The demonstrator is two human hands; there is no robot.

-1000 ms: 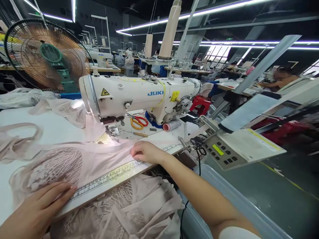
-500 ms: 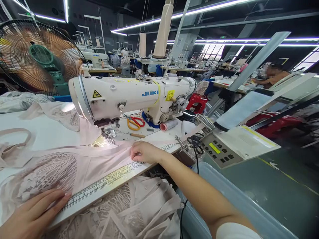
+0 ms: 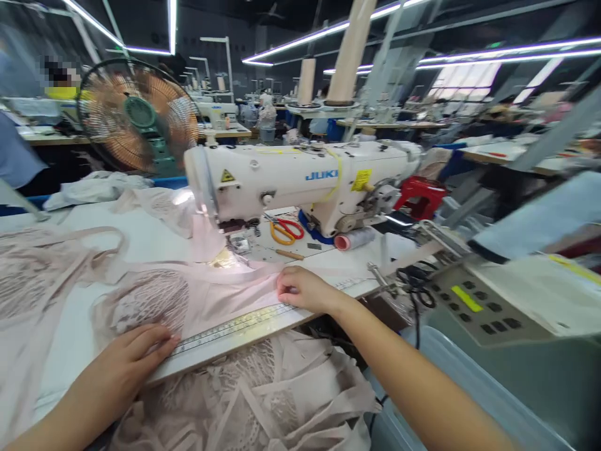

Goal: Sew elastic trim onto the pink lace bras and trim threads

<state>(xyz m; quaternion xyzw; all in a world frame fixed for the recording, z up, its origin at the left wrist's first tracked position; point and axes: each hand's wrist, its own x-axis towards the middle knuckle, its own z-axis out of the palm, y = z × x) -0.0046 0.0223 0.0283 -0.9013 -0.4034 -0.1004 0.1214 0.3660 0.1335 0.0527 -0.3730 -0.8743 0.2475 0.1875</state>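
Note:
A pale pink bra (image 3: 211, 291) with a lace cup (image 3: 157, 294) lies along the front of the sewing machine table, its upper band running close to the machine's needle area. My right hand (image 3: 300, 288) is closed in a pinch on the bra's band end, just above a tape measure (image 3: 235, 330) fixed along the table edge. Over the lower edge of the lace cup lies my left hand (image 3: 136, 354), fingers stretched out and fairly flat. The white JUKI sewing machine (image 3: 291, 175) stands behind, its lamp lighting the cloth beside the needle.
Red and yellow scissors (image 3: 286, 232), a wooden-handled tool (image 3: 290, 255) and a pink thread spool (image 3: 354, 238) lie by the machine. More bras (image 3: 37, 275) are at left; others (image 3: 263, 401) hang below the edge. A control box (image 3: 488, 304) and plastic bin (image 3: 432, 388) are at right.
The head view has turned left, so the scene sits further right and another person's blue clothing shows at left. Both hands stay at nearly the same places on the bra.

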